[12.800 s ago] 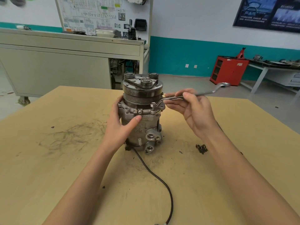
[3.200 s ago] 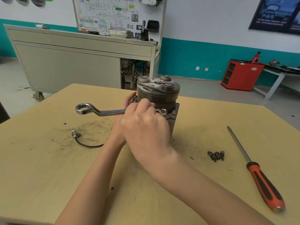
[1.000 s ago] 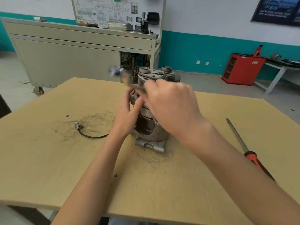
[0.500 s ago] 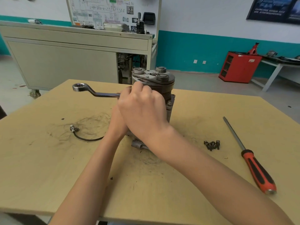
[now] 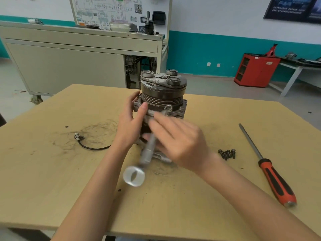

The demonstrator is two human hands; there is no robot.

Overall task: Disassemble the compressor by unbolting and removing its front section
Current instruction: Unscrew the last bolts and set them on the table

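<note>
text: none legible | wall chart (image 5: pixel 119 13), poster (image 5: pixel 293 9): too blurred

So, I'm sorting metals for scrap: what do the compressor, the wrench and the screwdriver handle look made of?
Compressor: cast metal, probably aluminium, dull grey and rough on the housing; the grooved pulley looks darker, likely steel. Wrench: bright polished metal, likely chromed steel, though blurred. Screwdriver handle: orange plastic with black, seemingly rubbery grip strips.
</note>
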